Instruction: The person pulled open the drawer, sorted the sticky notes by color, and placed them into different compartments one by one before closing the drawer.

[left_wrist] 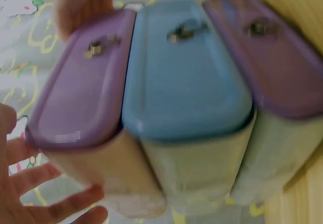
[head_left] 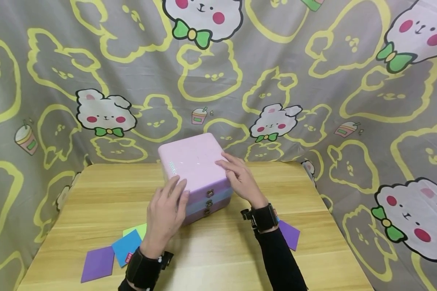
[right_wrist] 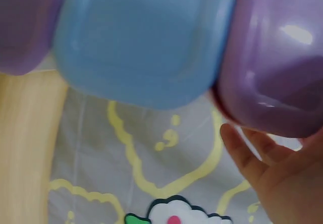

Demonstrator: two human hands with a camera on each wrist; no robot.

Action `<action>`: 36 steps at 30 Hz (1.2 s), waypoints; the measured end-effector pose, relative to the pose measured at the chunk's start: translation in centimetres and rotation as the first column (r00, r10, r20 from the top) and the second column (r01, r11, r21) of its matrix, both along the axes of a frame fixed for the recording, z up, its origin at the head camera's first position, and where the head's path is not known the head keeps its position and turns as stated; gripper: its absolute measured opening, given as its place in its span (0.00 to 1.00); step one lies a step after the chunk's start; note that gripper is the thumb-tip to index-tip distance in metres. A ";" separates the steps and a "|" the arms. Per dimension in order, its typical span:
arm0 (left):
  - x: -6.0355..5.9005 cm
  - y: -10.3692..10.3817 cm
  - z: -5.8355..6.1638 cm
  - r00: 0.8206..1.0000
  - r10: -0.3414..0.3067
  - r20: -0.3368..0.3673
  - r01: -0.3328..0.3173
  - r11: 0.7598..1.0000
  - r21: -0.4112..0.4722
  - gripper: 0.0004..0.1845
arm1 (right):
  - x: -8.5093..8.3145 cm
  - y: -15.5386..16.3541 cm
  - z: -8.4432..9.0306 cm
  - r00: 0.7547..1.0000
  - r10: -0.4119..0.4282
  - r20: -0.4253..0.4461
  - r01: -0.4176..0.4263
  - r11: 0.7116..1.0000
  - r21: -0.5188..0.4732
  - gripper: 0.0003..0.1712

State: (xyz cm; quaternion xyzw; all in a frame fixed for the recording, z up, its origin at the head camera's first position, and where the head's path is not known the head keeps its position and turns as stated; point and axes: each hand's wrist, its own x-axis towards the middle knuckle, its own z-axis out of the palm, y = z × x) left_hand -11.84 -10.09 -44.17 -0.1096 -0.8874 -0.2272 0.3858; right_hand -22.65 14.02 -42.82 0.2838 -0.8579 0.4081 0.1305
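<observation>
A small three-tier drawer box with a pink top stands turned at an angle on the table. Its fronts are purple, blue and purple, each with a small metal knob. My left hand is at the near left corner, fingers spread and lightly bent beside the upper drawer. At the right side, my right hand lays its fingertips along the upper edge of the box. In the right wrist view its fingers are loosely extended at the upper purple drawer.
Left of the box, a purple square, a blue square and a lime-green square lie on the wooden table. Another purple square is partly behind my right forearm. A patterned grey curtain encloses the back and sides.
</observation>
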 end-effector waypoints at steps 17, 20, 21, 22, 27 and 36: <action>-2.9 -4.7 2.1 0.969 -0.196 0.148 0.198 0.980 0.003 0.17 | 5.2 -1.0 -0.7 0.943 -0.139 -0.301 0.147 0.989 0.004 0.22; -3.5 -5.0 2.4 0.961 -0.221 0.165 0.225 0.974 -0.007 0.17 | 6.4 -1.2 -0.9 0.937 -0.151 -0.316 0.163 0.987 0.013 0.25; -3.7 -5.1 2.4 0.958 -0.228 0.174 0.234 0.972 -0.011 0.17 | 6.7 -1.3 -1.0 0.934 -0.150 -0.324 0.163 0.987 0.013 0.25; -3.8 -5.3 2.5 0.955 -0.235 0.184 0.240 0.971 -0.011 0.17 | 7.1 -1.4 -1.2 0.931 -0.151 -0.333 0.166 0.986 0.018 0.25; -4.8 -5.9 2.9 0.931 -0.275 0.238 0.282 0.960 0.008 0.18 | 8.5 -2.0 -2.3 0.907 -0.180 -0.381 0.199 0.980 0.011 0.23; -6.3 -7.1 3.4 0.880 -0.319 0.350 0.331 0.943 0.028 0.22 | 10.0 -3.1 -4.4 0.899 -0.170 -0.404 0.201 0.979 0.036 0.22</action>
